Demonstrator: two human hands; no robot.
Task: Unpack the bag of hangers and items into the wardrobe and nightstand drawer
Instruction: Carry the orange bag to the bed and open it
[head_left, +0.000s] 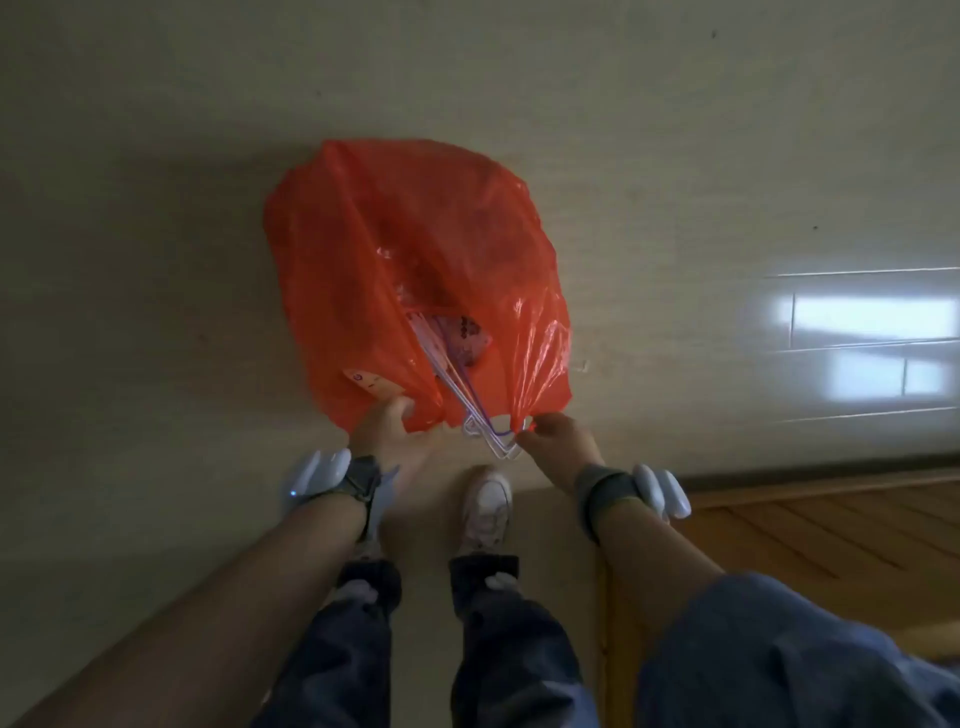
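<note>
Holding the orange bag open on the floor

You're looking straight down at a pale tiled floor (156, 208), window glare at far right. The orange plastic bag (415, 249) lies on it just ahead of your feet. Its long axis runs away from you, with the mouth at the near end pointing at you and the closed bottom far.

A wooden surface (831, 530) fills the lower right, cut off by the frame edge, so you can't tell what it is.

Your left hand (382, 423) grips the near-left rim of the mouth, fingers curled over the plastic. Your right hand (558, 441) pinches the gathered plastic at the near-right rim, its fingertips mostly hidden behind the back of the hand.

One white shoe (488, 509) shows between your wrists.

Thin clear and purple hangers (485, 441) slant along the bag's axis, one corner poking out of the mouth toward you. How many there are is hard to make out.

A pink printed packet (467, 338) sits deeper inside, half hidden by folds and blurred.
</note>
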